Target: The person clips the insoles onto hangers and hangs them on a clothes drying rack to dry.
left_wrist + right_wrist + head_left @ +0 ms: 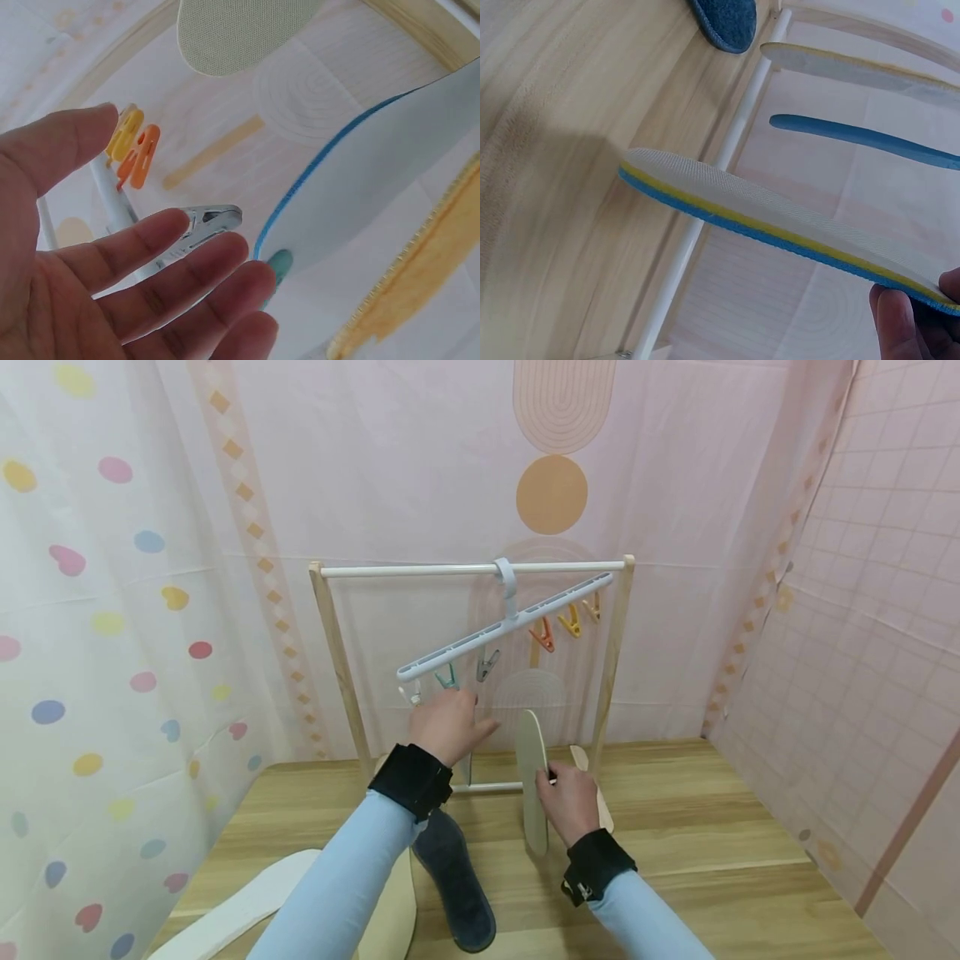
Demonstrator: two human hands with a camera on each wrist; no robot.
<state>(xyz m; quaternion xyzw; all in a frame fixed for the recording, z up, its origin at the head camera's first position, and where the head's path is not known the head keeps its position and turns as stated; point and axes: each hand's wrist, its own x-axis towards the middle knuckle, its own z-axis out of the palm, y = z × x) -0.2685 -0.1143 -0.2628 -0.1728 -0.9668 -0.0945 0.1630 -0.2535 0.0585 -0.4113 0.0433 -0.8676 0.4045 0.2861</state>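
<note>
My left hand (442, 727) is raised just under a light blue clip hanger (480, 635). In the left wrist view its fingers (135, 251) are extended and spread, close to a grey clothespin (217, 219), with nothing gripped. An insole with a blue edge (352, 165) hangs at a teal clip (279, 266); a yellowish insole (420, 262) hangs beside it. My right hand (573, 802) pinches an upright insole (531, 777) by its edge, above the tabletop. The right wrist view shows that insole's pale mesh face (705, 176) over yellow and blue layers.
The hanger hooks over the white bar (412, 571) of a wooden-legged rack (341, 668). Orange (542, 637) and yellow (570, 622) clips hang at its right. On the table (660, 860) lie a dark insole (457, 893), a white one (232, 902) and a beige one (393, 902).
</note>
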